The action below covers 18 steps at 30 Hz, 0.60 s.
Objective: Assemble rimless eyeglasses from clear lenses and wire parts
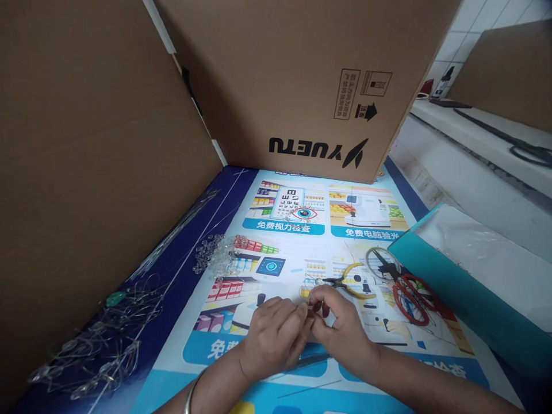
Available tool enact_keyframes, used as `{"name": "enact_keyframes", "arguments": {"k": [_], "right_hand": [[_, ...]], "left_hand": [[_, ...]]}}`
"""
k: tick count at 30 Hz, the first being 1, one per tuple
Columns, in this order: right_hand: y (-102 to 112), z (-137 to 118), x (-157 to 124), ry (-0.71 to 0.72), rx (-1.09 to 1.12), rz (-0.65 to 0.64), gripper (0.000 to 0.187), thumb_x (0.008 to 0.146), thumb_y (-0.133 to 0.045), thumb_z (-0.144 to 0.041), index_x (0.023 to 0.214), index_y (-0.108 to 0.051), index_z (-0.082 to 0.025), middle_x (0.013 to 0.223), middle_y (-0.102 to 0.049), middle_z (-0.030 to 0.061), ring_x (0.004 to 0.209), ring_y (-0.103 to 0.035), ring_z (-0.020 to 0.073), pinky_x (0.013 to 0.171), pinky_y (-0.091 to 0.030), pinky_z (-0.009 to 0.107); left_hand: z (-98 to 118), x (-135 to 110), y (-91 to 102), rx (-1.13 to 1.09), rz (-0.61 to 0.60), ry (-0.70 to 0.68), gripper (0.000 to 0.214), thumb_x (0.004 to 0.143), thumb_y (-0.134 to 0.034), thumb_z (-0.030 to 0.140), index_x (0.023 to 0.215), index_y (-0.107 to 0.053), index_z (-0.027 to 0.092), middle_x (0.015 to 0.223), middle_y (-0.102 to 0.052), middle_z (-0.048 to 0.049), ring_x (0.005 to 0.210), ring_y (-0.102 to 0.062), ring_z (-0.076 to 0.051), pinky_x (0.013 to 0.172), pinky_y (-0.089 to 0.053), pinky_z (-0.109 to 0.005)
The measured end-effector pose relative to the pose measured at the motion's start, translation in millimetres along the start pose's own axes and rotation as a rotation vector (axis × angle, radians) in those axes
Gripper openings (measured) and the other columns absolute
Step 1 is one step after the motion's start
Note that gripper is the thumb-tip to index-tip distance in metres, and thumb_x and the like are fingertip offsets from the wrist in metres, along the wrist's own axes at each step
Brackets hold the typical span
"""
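My left hand (pixel 276 336) and my right hand (pixel 340 328) meet fingertip to fingertip over a printed poster mat (pixel 302 241). Both are closed in a pinch on a small clear piece with fine wire (pixel 311 294), too small to name. Yellow-handled pliers (pixel 351 280) lie just beyond my right hand. Red-handled scissors (pixel 407 290) lie to their right. A heap of clear beads (pixel 218 253) sits to the upper left of my hands. A silver bangle (pixel 192 391) is on my left wrist.
Cardboard panels stand close: a large one at left (pixel 86 172) and a box marked YUETU (pixel 302 86) behind. Finished wire-and-bead strands (pixel 112 333) lie along the left. A teal sheet (pixel 457 293) with clear plastic lies right. A white counter with a black cable (pixel 495 135) runs behind it.
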State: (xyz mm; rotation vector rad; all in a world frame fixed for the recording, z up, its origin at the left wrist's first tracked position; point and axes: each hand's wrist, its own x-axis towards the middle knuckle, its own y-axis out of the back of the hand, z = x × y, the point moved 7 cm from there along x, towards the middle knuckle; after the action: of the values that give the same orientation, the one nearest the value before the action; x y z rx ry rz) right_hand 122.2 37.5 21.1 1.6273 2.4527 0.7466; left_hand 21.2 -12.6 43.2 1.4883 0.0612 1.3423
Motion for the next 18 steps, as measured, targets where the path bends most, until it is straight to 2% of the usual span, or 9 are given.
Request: {"name": "enact_keyframes", "arguments": {"k": [5, 12, 15, 18], "right_hand": [[4, -2, 5, 0.070, -0.047, 0.021, 0.020, 0.070, -0.046, -0.002, 0.080, -0.051, -0.018, 0.080, -0.053, 0.0024, 0.076, -0.049, 0.0151, 0.066, -0.042, 0.027], [3, -11, 5, 0.339, -0.326, 0.092, 0.016, 0.080, -0.043, -0.005, 0.083, -0.054, -0.016, 0.082, -0.058, 0.0063, 0.080, -0.051, 0.0183, 0.072, -0.043, 0.034], [-1, -14, -1, 0.483, -0.470, 0.114, 0.014, 0.081, -0.045, -0.007, 0.088, -0.056, -0.014, 0.086, -0.060, 0.0090, 0.081, -0.052, 0.0198, 0.073, -0.043, 0.037], [-7, -13, -4, 0.540, -0.573, 0.067, 0.014, 0.083, -0.046, -0.010, 0.090, -0.058, -0.014, 0.085, -0.061, 0.0100, 0.079, -0.052, 0.0207, 0.073, -0.044, 0.039]], "left_hand": [[-16, -4, -15.0, -0.272, -0.098, 0.310, 0.016, 0.084, -0.046, 0.013, 0.099, -0.052, 0.017, 0.077, -0.065, -0.0060, 0.069, -0.060, -0.017, 0.062, -0.046, -0.028], [-36, -17, -32.6, -0.641, -0.093, 0.782, 0.011, 0.086, -0.047, 0.022, 0.083, -0.057, 0.018, 0.068, -0.060, 0.0004, 0.061, -0.057, -0.011, 0.058, -0.046, -0.022], [-39, -21, -37.2, -0.764, -0.074, 0.906, 0.014, 0.085, -0.048, 0.026, 0.079, -0.057, 0.017, 0.063, -0.058, 0.0014, 0.057, -0.055, -0.011, 0.056, -0.046, -0.021], [-39, -22, -39.4, -0.832, -0.081, 0.946, 0.015, 0.085, -0.048, 0.027, 0.077, -0.055, 0.017, 0.061, -0.057, 0.0017, 0.055, -0.053, -0.010, 0.054, -0.045, -0.021]]}}
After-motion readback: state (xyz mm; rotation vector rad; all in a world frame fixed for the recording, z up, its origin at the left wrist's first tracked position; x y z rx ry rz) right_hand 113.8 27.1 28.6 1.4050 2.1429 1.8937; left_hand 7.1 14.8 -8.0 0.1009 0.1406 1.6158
